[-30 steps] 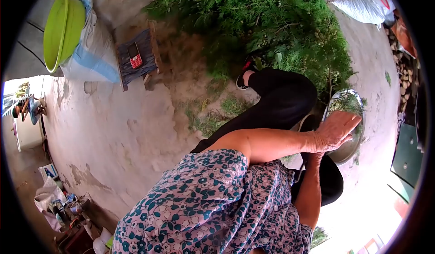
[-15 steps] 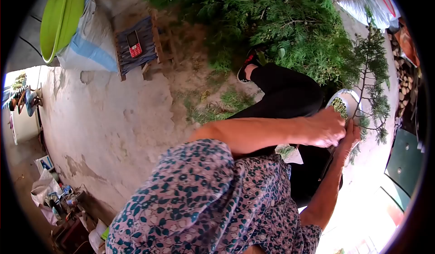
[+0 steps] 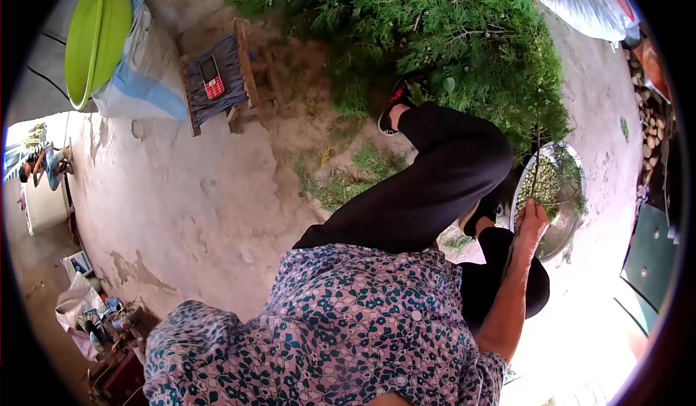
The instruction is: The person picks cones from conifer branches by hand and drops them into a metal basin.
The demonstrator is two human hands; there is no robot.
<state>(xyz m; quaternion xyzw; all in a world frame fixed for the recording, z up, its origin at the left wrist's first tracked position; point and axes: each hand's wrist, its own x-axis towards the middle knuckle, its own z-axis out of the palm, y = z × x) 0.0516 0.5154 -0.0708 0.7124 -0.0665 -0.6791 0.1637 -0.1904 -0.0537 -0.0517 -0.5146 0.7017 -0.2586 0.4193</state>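
Note:
My right hand point(image 3: 533, 221) is closed on the stem of a thin green branch point(image 3: 537, 161), over the near rim of a metal basin. The basin point(image 3: 564, 241) holds many small green cones point(image 3: 547, 181), and some leafy sprigs lie across its right side. My left hand is out of the frame; only the blurred patterned sleeve point(image 3: 190, 337) on that side shows at lower left. A large heap of leafy green branches point(image 3: 449, 43) lies beyond my legs, close to the basin.
A small stool point(image 3: 243, 65) carries a red phone point(image 3: 211, 78). Beside it a green tub point(image 3: 98, 43) rests against a white and blue sack point(image 3: 148, 80). Leaf scraps point(image 3: 348, 181) lie on the floor. Another person point(image 3: 52, 165) is at far left, clutter point(image 3: 109, 322) at lower left.
My left hand has left the basin area and gone out of view toward the lower left. The branch in my right hand has swung from the right side to over the basin.

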